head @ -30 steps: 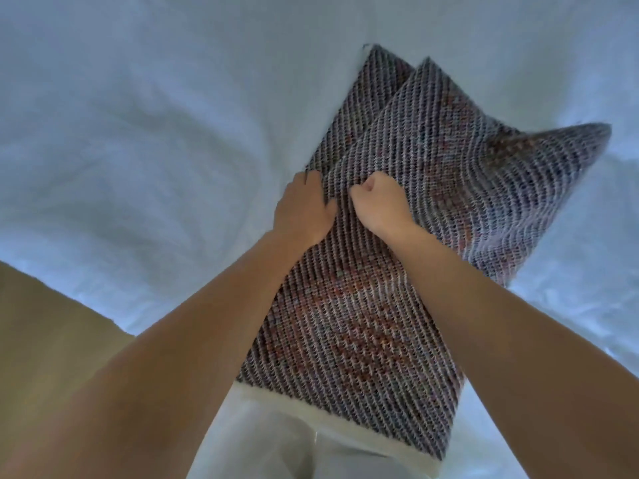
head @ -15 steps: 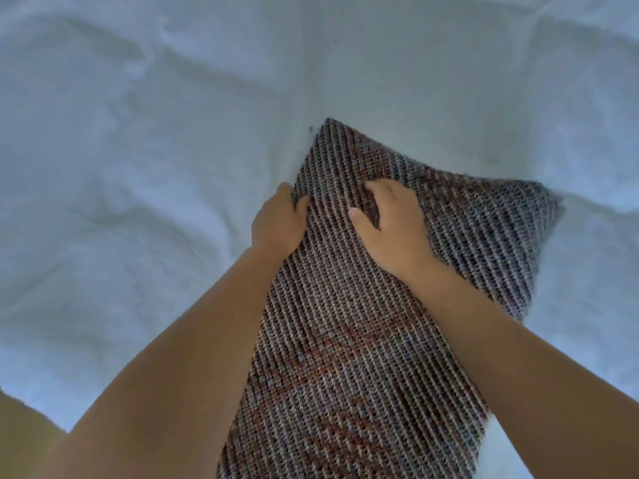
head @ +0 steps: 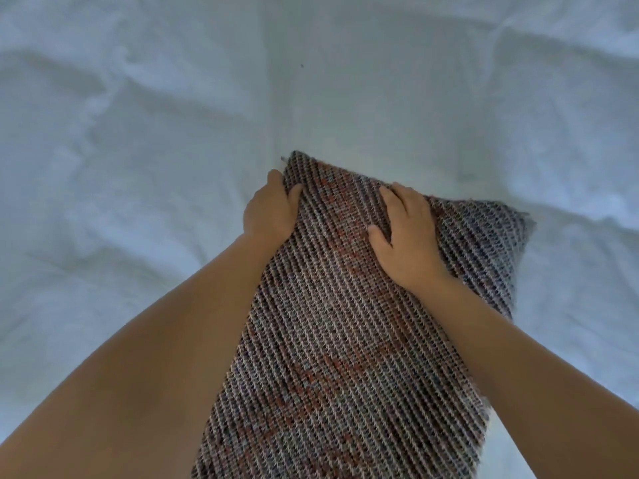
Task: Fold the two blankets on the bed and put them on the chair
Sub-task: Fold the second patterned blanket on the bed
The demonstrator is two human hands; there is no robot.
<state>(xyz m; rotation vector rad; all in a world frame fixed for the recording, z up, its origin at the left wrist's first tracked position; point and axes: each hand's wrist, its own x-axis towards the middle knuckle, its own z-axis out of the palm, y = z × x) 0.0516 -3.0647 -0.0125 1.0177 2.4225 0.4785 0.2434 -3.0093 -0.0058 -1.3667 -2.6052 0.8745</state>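
A woven blanket [head: 345, 340] in dark, pale and rust threads lies folded into a long strip on the white bed [head: 138, 167], running from the bottom of the view up to the middle. My left hand [head: 271, 210] grips its far left corner, fingers curled round the edge. My right hand [head: 406, 236] lies flat on top of the far right part, fingers spread and pressing down. A folded flap sticks out to the right of that hand. Only one blanket shows; no chair is in view.
Wrinkled white bedding [head: 484, 98] fills the whole view around the blanket, with a seam running up the middle. My bare forearms cross the lower left and lower right.
The raised right-hand flap has come down flat onto the strip. My right hand went from a fist to a flat spread palm. The view moved forward, so the bed edge and floor dropped out.
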